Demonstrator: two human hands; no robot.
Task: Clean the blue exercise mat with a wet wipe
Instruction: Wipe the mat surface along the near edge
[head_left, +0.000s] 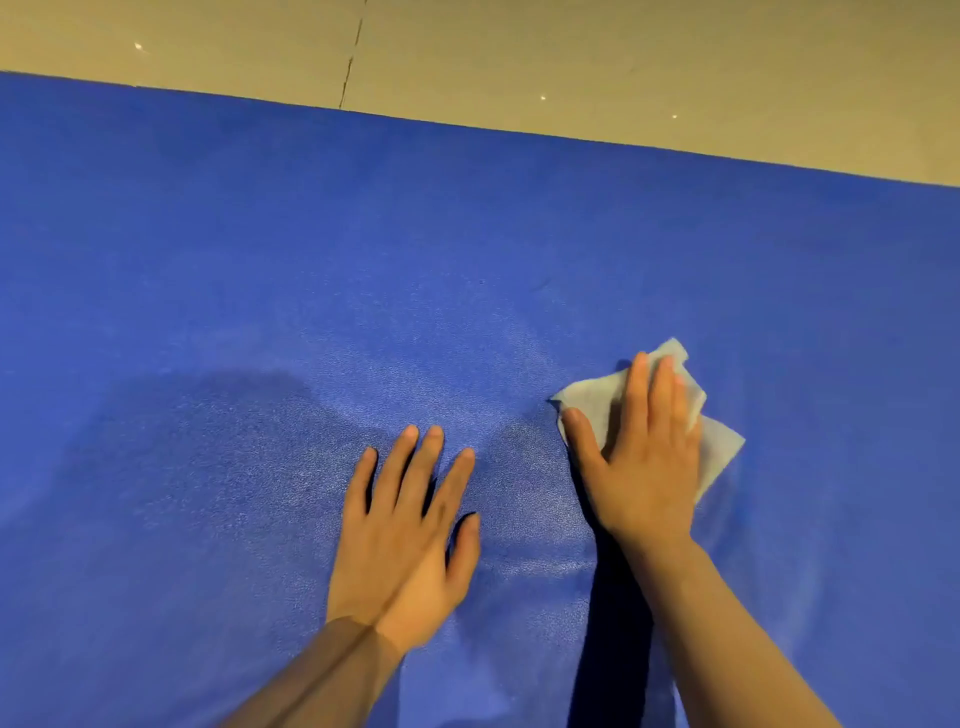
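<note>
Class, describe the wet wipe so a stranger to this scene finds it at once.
A blue exercise mat fills most of the view. On its right side the right hand presses flat on the wet wipe, the only pale, crumpled thing there.

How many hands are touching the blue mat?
2. The left hand lies flat on the bare blue mat. The right hand presses the wet wipe onto the mat, to its right.

A tan tiled floor (571, 62) is carrying the blue mat (363, 234) — the mat is lying flat, its far edge crossing a tile seam (349, 73).
</note>
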